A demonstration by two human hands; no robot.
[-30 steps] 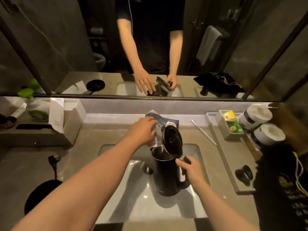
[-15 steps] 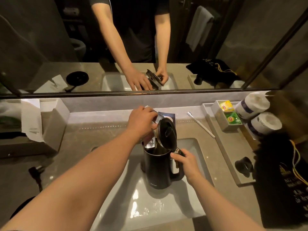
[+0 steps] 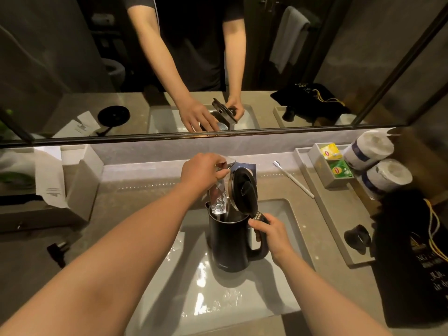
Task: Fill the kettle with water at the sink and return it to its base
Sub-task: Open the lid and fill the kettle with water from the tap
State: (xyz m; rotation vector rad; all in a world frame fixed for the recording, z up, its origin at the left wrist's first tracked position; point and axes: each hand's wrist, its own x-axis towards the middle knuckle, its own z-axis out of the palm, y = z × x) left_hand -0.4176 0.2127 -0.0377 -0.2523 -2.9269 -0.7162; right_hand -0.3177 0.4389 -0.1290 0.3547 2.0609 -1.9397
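Hands on tap (image 3: 224, 164) and kettle (image 3: 229, 241), water (image 3: 219, 202) streaming inside.

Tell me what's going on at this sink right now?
A person is filling a black kettle in the sink. The right hand grips the handle, lid flipped open. The left hand is on the faucet, and water streams into the kettle's mouth.
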